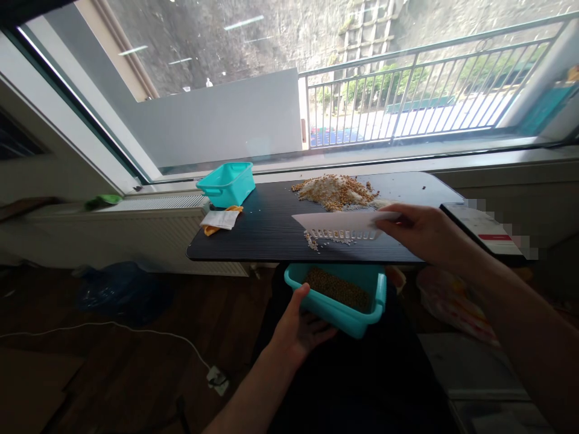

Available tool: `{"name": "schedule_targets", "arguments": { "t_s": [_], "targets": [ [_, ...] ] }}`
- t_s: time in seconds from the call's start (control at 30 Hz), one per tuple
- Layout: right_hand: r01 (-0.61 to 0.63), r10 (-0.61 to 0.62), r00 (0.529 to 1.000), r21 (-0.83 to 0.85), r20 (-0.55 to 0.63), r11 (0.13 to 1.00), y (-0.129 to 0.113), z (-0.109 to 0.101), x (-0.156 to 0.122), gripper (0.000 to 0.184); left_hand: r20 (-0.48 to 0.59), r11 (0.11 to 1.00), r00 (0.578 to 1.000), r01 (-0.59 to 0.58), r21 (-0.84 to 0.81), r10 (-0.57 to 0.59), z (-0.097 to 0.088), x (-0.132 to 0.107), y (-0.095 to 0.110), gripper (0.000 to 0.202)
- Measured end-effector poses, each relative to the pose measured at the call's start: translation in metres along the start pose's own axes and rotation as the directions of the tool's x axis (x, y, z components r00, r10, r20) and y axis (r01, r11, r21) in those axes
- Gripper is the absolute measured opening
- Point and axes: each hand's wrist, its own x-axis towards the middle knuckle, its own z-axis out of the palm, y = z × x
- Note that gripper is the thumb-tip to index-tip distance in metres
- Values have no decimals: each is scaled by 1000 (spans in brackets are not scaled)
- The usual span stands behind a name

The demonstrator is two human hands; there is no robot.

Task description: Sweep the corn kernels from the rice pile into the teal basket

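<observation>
My right hand (407,226) is closed on one end of a thin white scraper-like sheet (339,220), which has a row of slots along its lower edge. The sheet is held over the dark tabletop (266,232), close to a strip of small pale grains (312,241). Behind it lies a mixed heap of white and orange-brown grains (335,190). Below the table's front edge, my left hand (301,328) grips the side of a teal plastic basin (348,324), thumb over the rim. Small brown grains (337,288) cover part of its bottom.
Another teal basin (230,184) stands at the table's back left. Near it lies a white and orange folded cloth or packet (221,220). A white and red flat item (486,232) is at the right end. A window and radiator (181,232) lie beyond; a white cable (136,328) crosses the floor.
</observation>
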Motion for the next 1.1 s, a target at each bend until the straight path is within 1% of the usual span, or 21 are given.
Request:
{"name": "schedule_targets", "arguments": {
  "t_s": [0.1,0.23,0.37,0.43,0.5,0.6,0.73,0.8,0.9,1.0,1.1],
  "targets": [
    [-12,12,1000,-10,23,1000,0,-3,-2,34,-6,1000,1000,-11,2,11,0,0,0,58],
    [-3,3,1000,2,24,1000,-7,-10,-7,32,12,1000,1000,-10,11,10,0,2,-1,57],
    [23,-23,1000,4,18,1000,-4,-2,-2,31,8,1000,1000,-3,8,3,0,2,-1,58],
    [18,-18,1000,9,25,1000,0,4,1,33,11,1000,1000,5,3,-5,-1,1,0,59],
    [0,-2,999,31,41,1000,0,5,2,33,12,1000,1000,11,1,-11,-2,2,1,59],
    [-32,29,998,62,54,998,-10,-3,-3,29,7,1000,1000,10,-1,-10,-5,4,2,61],
    [-64,62,998,64,31,996,-20,-13,-9,28,1,1000,1000,-4,-9,4,-8,6,2,64],
    [-52,50,998,67,27,996,-17,-12,-8,30,11,1000,1000,-4,-9,4,-8,5,2,63],
    [-32,31,999,64,15,997,-4,-4,-3,34,11,1000,1000,0,-6,0,-7,3,2,62],
    [-56,56,998,48,14,997,9,4,2,34,-1,1000,1000,-1,-3,1,-5,0,3,60],
    [-83,82,996,58,21,995,13,5,3,36,-3,1000,1000,-10,1,10,-4,-1,3,59]
  ]
}}
